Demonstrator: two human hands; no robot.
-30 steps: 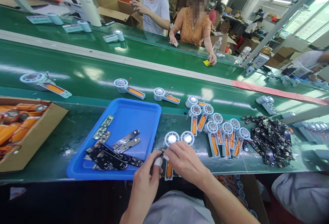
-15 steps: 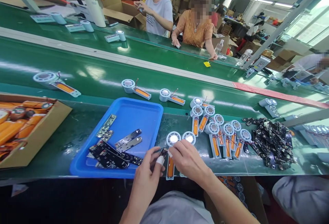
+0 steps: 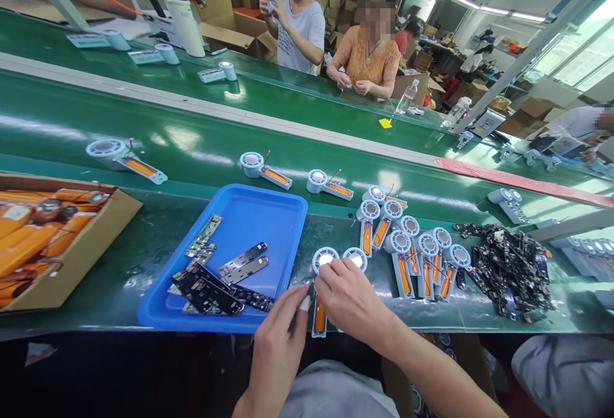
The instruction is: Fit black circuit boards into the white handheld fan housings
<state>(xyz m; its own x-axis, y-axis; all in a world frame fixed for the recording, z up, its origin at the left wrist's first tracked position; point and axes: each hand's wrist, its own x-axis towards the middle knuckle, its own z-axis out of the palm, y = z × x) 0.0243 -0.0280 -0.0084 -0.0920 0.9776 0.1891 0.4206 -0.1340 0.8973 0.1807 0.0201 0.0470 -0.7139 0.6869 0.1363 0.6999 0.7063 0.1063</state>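
Note:
My left hand (image 3: 281, 341) and my right hand (image 3: 348, 300) meet over a white fan half-shell (image 3: 320, 290) with a round head and an orange battery in its handle, lying at the table's near edge. My left fingers, one with a white fingertip cover, pinch a small dark circuit board at the handle's left side. My right hand presses down on the shell's handle just below the round head. A second round fan head (image 3: 355, 256) lies right beside it. A blue tray (image 3: 249, 213) with several dark circuit boards (image 3: 211, 290) sits just left of my hands.
Several more fan shells (image 3: 417, 255) with orange batteries lie right of my hands, then a heap of black boards (image 3: 511, 261). A cardboard box of orange batteries (image 3: 43, 239) stands at the left. Three shells ride the green belt (image 3: 144, 130). Two people work across the far belt.
The view has shifted slightly, so everything sits a little further right. My hands stay on the same shell. The person in orange has pulled a hand back from the yellow piece.

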